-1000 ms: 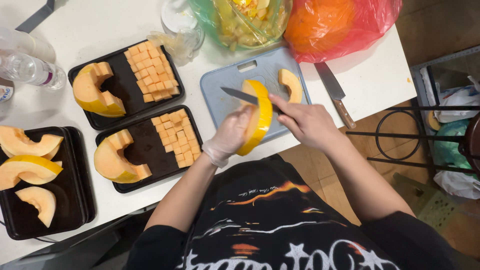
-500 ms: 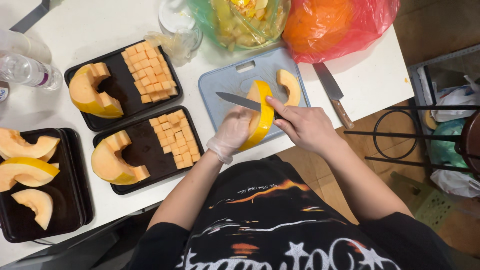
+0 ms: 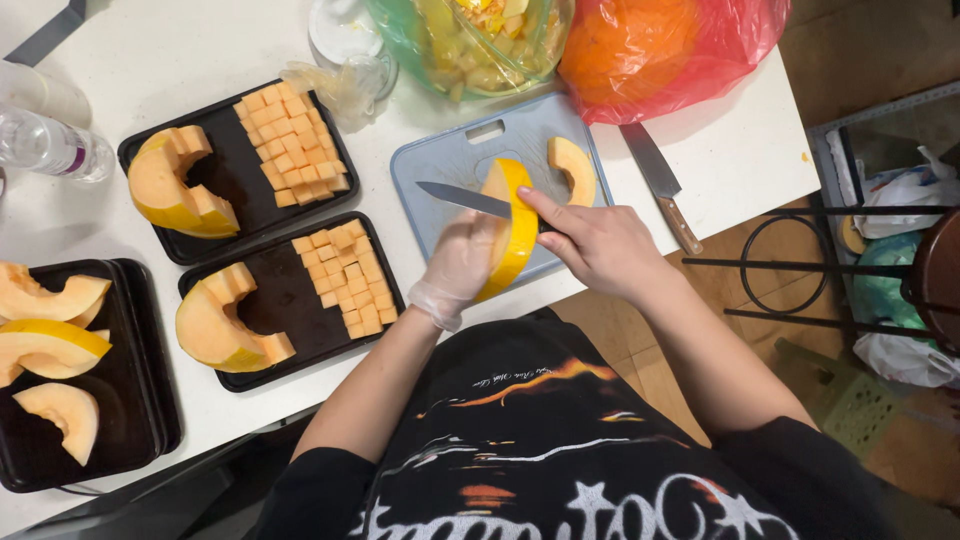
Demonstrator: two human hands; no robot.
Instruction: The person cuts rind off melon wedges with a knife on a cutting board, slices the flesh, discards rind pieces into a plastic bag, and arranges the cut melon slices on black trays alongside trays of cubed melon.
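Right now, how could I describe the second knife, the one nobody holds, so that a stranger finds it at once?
Start at the grey-blue cutting board near the white table's front edge. Just right of it, below the red plastic bag, lies the knife. Unlike the knife in the right hand, it lies alone, broad-bladed, with a wooden handle.

Yellow-skinned melon wedge [image 3: 512,225] upright on grey cutting board [image 3: 450,165], knife [image 3: 462,198] slicing it

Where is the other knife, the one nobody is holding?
The spare knife lies on the white table just right of the blue cutting board, below the red bag, near the right hand.
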